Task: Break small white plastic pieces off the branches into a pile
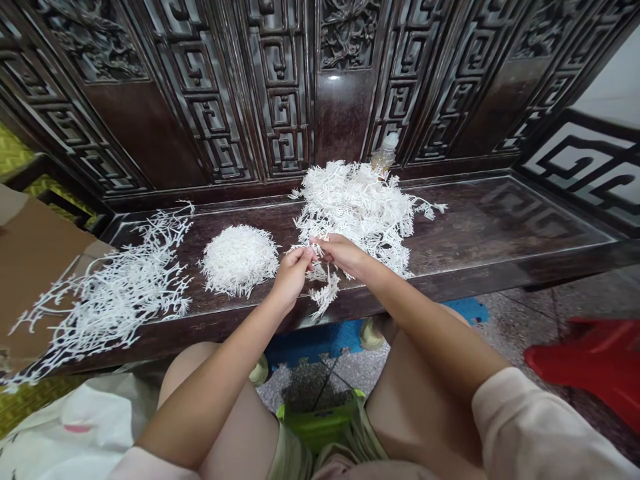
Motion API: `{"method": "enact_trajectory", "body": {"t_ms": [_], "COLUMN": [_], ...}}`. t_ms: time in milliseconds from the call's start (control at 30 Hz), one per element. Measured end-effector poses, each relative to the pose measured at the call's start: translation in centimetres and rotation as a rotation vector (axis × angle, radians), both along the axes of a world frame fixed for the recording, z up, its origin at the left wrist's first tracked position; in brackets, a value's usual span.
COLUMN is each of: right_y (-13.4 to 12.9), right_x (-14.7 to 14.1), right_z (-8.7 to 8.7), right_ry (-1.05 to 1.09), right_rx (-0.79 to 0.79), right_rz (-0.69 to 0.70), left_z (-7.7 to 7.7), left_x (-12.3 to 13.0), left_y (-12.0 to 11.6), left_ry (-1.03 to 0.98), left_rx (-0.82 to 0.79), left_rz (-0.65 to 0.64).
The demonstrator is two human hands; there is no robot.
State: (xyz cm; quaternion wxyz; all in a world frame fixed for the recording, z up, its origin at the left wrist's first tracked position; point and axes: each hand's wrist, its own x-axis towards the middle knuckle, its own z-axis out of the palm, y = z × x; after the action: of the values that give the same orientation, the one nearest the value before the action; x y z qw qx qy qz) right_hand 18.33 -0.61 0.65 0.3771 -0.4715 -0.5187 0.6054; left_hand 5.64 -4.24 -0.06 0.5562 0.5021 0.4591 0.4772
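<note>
The left hand [293,277] and right hand [340,255] meet over the front edge of a dark wooden bench [480,227], their fingers [316,245] curled closed on a white branching sprig [324,293] that hangs below them. Just behind the hands, a large loose heap of sprigs [353,210] lies on the bench, partly in front of a plastic bottle [384,155]. To the left lie a tight round bundle [239,260] and then a flat spread of sprigs [120,293], whose ends run over a cardboard sheet [35,267]. The bench back is carved panelling [285,87] in a key-fret pattern, with a lattice arm [575,167] at the right end. Below, the speckled floor [520,313] is partly covered by a blue foam mat [320,340]. A red stool [590,360] stands at right, a white bag [65,427] lies at lower left, and a green basket [315,420] shows between the knees.
</note>
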Motion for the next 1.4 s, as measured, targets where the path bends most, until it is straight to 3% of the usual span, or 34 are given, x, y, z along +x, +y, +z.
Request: {"method": "enact_trajectory", "body": {"t_ms": [200,367,767,867,933,1000,1067,1133,1200,1300,1400], "right_y": [0.9,0.8,0.7,1.6,2.8,3.8,4.1,3.7,2.7,1.5,1.1], "right_x": [0.6,0.3,-0.8,0.3,2.0,3.7,4.6,4.4,3.4,2.0,1.7], "right_z": [-0.4,-0.5,-1.1,-1.8,-2.1,-1.9,-1.4,-0.8,-0.4,-0.2,-0.2], "right_ry": [-0.461,-0.547,-0.532,-0.512,-0.514,-0.579,-0.584,-0.541,-0.500,-0.486,-0.518], "right_rx": [0.459,0.590,0.568,0.497,0.363,0.250,0.316,0.366,0.364,0.313,0.228], "right_rz": [-0.142,-0.189,-0.331,-0.390,-0.497,-0.539,-0.449,-0.338,-0.241,-0.158,-0.133], "left_z": [0.0,0.0,0.6,1.9,3.3,4.4,4.6,3.7,1.8,-1.3,-2.9], "left_x": [0.3,0.4,-0.1,0.2,0.4,-0.2,-1.9,-4.8,-8.3,-12.2,-13.0], "left_y": [-0.3,-0.5,-0.3,-1.9,-3.0,-2.9,-1.2,1.8,4.7,7.1,7.4], "left_ry": [-0.017,-0.003,0.209,0.213,0.207,0.229,0.349,0.641,0.931,1.276,1.420], "left_rx": [-0.007,0.060,0.206,0.266,0.335,0.391,0.398,0.395,0.262,-0.016,-0.110], "left_rz": [-0.054,-0.050,-0.091,-0.168,-0.316,-0.370,-0.141,0.054,0.191,0.215,0.169]}}
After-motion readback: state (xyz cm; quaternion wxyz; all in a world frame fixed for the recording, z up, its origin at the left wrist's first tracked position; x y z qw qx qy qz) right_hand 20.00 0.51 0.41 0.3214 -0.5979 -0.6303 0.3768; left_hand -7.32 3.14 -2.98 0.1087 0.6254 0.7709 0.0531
